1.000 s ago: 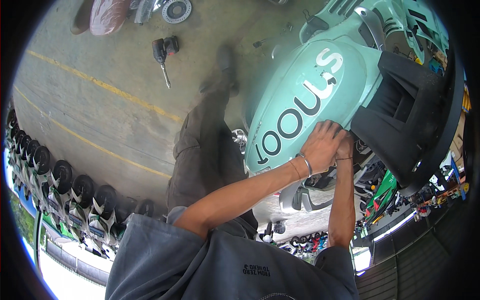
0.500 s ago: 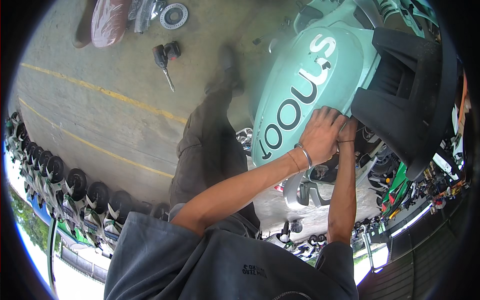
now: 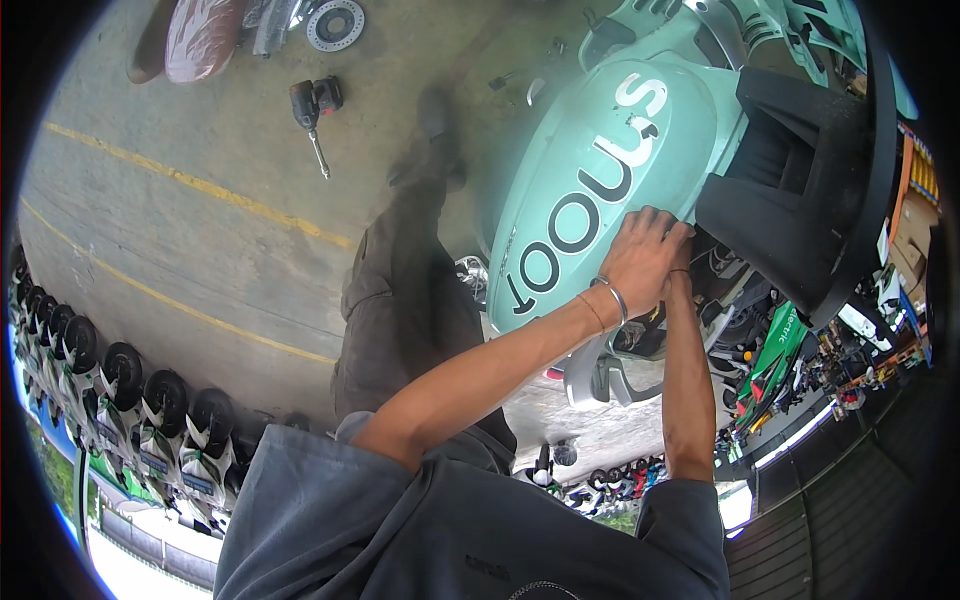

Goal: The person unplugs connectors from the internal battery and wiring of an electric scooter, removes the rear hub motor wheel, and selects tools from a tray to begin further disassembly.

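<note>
Left hand [image 3: 640, 250] and right hand [image 3: 682, 248] meet at one lettered mint panel [image 3: 610, 180]; neither grip is discernible. One power tool [image 3: 313, 100] lies left.

The grey floor [image 3: 240, 145] carries a power driver [image 3: 305, 102], a metal disc [image 3: 336, 42] and a plastic-wrapped piece [image 3: 205, 40].

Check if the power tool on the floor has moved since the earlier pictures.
No: against the brake disc and yellow floor line, the power tool sits unchanged.
</note>
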